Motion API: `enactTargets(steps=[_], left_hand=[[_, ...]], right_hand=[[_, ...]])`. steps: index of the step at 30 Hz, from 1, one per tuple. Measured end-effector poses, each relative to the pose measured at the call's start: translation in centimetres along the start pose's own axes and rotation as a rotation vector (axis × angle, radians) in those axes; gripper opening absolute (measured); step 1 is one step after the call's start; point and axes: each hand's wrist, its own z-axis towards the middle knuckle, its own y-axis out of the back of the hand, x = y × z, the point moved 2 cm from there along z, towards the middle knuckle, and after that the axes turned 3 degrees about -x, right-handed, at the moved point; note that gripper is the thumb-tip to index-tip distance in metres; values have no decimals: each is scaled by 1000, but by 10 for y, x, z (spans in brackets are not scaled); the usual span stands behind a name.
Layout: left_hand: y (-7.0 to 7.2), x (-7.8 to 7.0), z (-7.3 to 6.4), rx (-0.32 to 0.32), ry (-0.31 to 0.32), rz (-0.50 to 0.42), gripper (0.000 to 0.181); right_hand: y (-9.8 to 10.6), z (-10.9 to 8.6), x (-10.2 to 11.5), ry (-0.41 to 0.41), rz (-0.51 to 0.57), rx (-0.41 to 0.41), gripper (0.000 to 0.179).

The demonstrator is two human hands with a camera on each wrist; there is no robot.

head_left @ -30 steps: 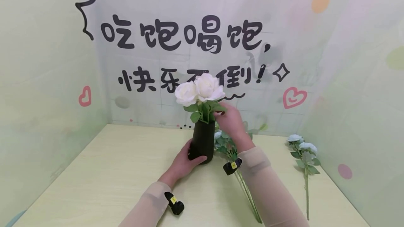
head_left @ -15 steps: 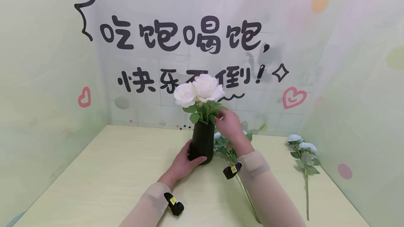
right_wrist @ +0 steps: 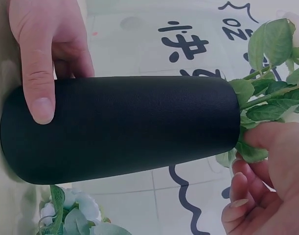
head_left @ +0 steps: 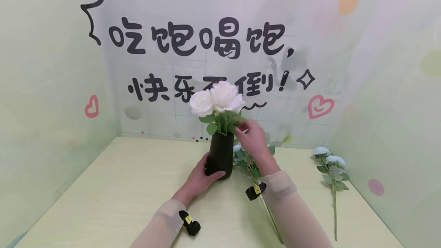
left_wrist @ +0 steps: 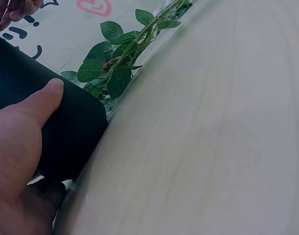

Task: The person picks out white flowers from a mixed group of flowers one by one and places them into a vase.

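A black vase (head_left: 220,154) stands on the table with two white roses (head_left: 226,95) rising from its mouth. My left hand (head_left: 197,183) grips the vase low down; its thumb lies across the near side, as the left wrist view confirms with the dark vase wall (left_wrist: 73,127). At the rim, my right hand (head_left: 253,137) pinches a green leaf (right_wrist: 252,151) of the white roses between thumb and fingers. The stems inside the vase are hidden by its walls.
Behind the right forearm lie pale blue flowers (head_left: 246,160) with long stems toward the front. Farther right is another pale blue flower spray (head_left: 335,162). A printed backdrop (head_left: 158,121) closes off the table's back edge.
My right hand has come slightly down and turned a little beside the rim, and its forearm has shifted slightly down. The vase and my left hand stay where they were.
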Motion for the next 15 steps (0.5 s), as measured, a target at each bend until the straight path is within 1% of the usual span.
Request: enactTargets(steps=[3, 9, 11, 15], left_hand=[[-1, 0, 1, 3, -6, -4, 98], [2, -2, 0, 9, -3, -1, 99], [5, -3, 0, 11, -1, -5, 99], [14, -5, -2, 10, 25, -8, 104]], right_hand=[[2, -2, -3, 11, 25, -2, 33], [6, -10, -9, 31, 57, 10, 33], [7, -13, -11, 41, 59, 23, 35], [9, -24, -17, 71, 34, 55, 39]])
